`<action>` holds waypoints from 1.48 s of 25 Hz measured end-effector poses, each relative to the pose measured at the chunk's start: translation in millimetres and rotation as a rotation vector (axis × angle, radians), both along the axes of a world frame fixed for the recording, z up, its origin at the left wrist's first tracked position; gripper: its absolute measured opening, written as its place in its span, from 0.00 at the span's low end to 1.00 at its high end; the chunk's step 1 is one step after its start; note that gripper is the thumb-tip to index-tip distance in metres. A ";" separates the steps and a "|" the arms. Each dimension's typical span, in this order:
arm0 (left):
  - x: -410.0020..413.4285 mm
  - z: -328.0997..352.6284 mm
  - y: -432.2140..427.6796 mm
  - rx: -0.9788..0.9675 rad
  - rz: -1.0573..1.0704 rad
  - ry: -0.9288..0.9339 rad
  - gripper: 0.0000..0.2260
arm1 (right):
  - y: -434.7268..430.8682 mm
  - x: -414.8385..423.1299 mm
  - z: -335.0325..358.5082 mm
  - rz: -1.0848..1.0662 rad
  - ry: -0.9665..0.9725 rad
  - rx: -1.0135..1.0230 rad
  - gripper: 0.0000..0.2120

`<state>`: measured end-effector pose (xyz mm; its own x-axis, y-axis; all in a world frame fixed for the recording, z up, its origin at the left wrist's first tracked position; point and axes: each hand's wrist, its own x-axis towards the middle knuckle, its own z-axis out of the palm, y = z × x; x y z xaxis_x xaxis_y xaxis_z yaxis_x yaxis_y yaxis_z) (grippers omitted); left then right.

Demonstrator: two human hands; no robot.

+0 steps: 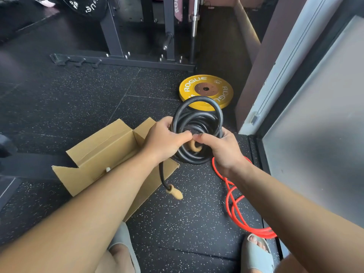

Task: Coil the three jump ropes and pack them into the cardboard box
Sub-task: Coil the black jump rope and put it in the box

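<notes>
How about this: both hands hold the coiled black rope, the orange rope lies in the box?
No: the head view shows the orange rope on the floor, outside the cardboard box. The left hand and right hand do hold the coiled black rope.

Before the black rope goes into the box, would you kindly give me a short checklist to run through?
1. Coil: ok, the black rope is gathered in several loops.
2. Grip: ok, the left hand and the right hand both hold it.
3. Ends tucked: not ok, one wooden handle dangles below the left hand.
4. Opening: ok, the cardboard box has its flaps apart.
5. Room inside: cannot tell, the left forearm hides most of it.
6. Remaining work: not ok, the red rope lies loose on the floor.
</notes>
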<state>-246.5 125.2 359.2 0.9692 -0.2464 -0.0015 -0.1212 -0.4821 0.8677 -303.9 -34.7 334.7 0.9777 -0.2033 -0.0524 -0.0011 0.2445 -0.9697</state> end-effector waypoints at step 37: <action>8.4 -155.1 69.9 0.614 -0.017 0.433 0.08 | -12.4 -4.8 20.6 0.013 0.098 0.030 0.12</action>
<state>-238.1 195.1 204.1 0.8470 -0.0930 -0.5234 0.1580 -0.8960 0.4149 -308.7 -47.2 355.3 0.9700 -0.1879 -0.1540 -0.0991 0.2725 -0.9571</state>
